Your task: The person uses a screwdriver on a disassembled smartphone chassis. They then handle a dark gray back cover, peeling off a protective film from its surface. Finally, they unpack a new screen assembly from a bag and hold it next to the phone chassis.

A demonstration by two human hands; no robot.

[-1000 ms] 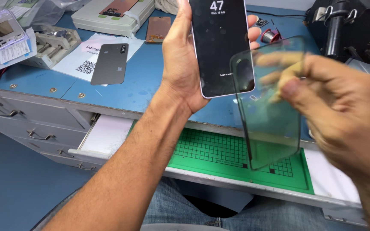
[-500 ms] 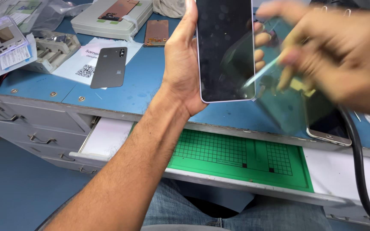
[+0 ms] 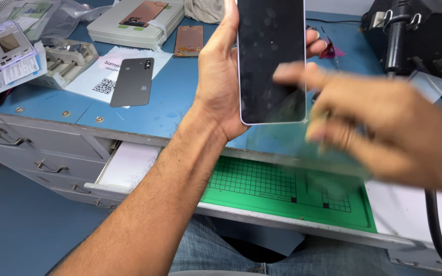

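Observation:
My left hand (image 3: 218, 87) holds a smartphone (image 3: 272, 61) upright, its dark screen facing me and dotted with smudges. My right hand (image 3: 384, 133) is blurred with motion just right of and below the phone. Its fingers pinch a thin, clear, greenish-tinted film (image 3: 333, 179) that shows only as a faint smear over the phone's lower corner and the bench edge. The forefinger points left toward the phone's right side.
A grey phone back cover (image 3: 131, 82) lies on white paper on the blue bench, a copper-coloured panel (image 3: 189, 41) behind it. A green grid mat (image 3: 262, 184) lies in an open drawer (image 3: 129, 168). A black machine (image 3: 425, 36) and cable (image 3: 436, 230) stand right, a clear box (image 3: 8, 43) far left.
The phone's screen has gone dark. My right hand swung the clear film up past the phone and back down to its lower right. My left hand kept the phone nearly still.

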